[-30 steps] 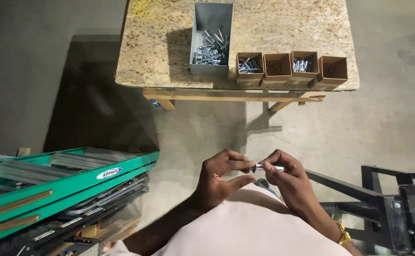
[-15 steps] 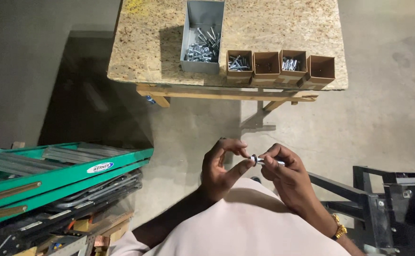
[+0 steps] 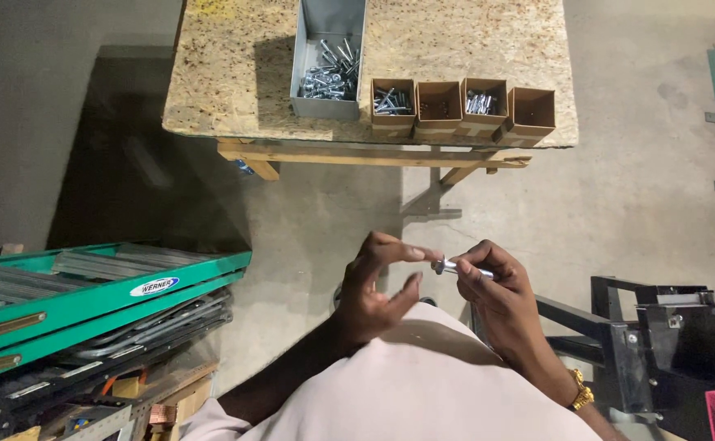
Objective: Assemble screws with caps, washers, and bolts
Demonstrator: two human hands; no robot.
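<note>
Now my right hand pinches the bolt level—head exposed—so my open left hand fingers can reach it.

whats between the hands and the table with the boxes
Only bare concrete floor lies between the hands holding the bolt and the table, shown in the head view.

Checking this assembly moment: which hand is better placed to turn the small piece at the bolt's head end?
Left hand: its fingertips touch the silver metal bolt head; right hand grips the shank.
</note>
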